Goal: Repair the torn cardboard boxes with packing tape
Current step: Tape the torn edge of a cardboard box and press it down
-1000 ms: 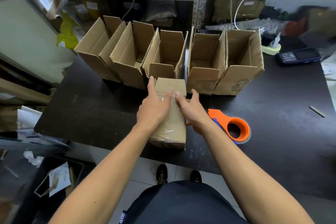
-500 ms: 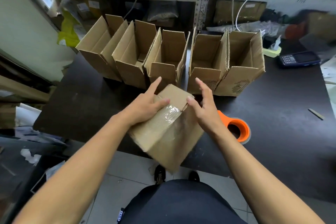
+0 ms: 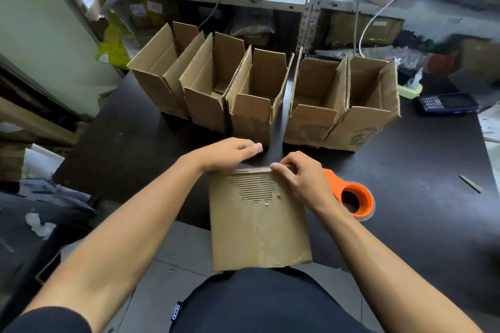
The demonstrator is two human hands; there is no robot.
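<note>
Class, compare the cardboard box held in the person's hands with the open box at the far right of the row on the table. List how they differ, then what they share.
1. The held box lies on its side, partly over the table edge; the far-right box stands upright.
2. The held box is gripped by the left hand and right hand; the far-right box is untouched.

Shared: brown corrugated cardboard with the outer layer torn away in a patch.

Orange tape dispenser (image 3: 354, 199) partly behind right hand (image 3: 303, 181); blurred far shelf clutter.
</note>
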